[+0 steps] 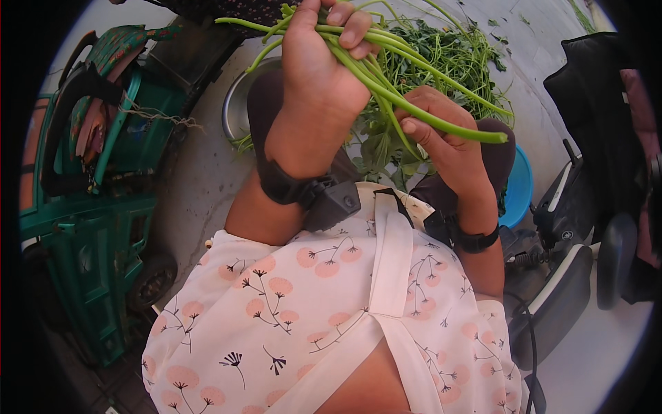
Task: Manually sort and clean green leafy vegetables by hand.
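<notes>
My left hand (pixel 323 58) is raised at the top middle, its fingers wrapped round a bunch of long green leaf stems (pixel 476 134). The stems fan out to the right, and the thickest one passes over my right hand. My right hand (pixel 445 131) is lower and to the right, thumb and fingers pinched on a thin green stem that hangs from the bunch. Broad green leaves (pixel 379 146) hang below, between my knees. Each wrist wears a black strapped device.
A heap of greens (pixel 448 62) lies on the concrete floor ahead. A metal bowl (pixel 227 110) is by my left knee, a blue basin (pixel 520 186) by my right. A green cart (pixel 89 262) stands at left, a scooter (pixel 555 297) at right.
</notes>
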A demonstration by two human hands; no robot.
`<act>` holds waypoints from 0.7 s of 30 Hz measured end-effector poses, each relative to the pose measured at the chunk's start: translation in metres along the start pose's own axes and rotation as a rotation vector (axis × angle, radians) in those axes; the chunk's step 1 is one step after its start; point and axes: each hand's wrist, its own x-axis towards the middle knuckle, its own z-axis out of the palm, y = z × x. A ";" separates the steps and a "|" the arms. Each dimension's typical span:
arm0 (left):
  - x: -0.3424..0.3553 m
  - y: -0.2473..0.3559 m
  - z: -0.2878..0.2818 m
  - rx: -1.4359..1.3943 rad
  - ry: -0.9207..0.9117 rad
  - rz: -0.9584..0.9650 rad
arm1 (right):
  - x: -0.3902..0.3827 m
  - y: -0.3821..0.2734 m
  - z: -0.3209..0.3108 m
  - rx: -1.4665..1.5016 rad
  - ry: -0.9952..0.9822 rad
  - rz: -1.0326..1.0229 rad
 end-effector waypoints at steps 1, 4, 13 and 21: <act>0.001 -0.001 0.000 0.005 0.018 0.011 | -0.002 0.002 0.003 0.003 0.002 0.000; 0.001 -0.001 -0.002 0.005 0.033 0.028 | -0.008 0.006 0.017 0.189 -0.016 0.154; 0.001 -0.002 -0.002 -0.015 0.036 0.043 | -0.011 0.016 0.013 0.186 -0.018 0.173; 0.010 0.011 -0.009 -0.077 -0.134 -0.085 | -0.010 0.009 0.006 0.019 0.119 0.204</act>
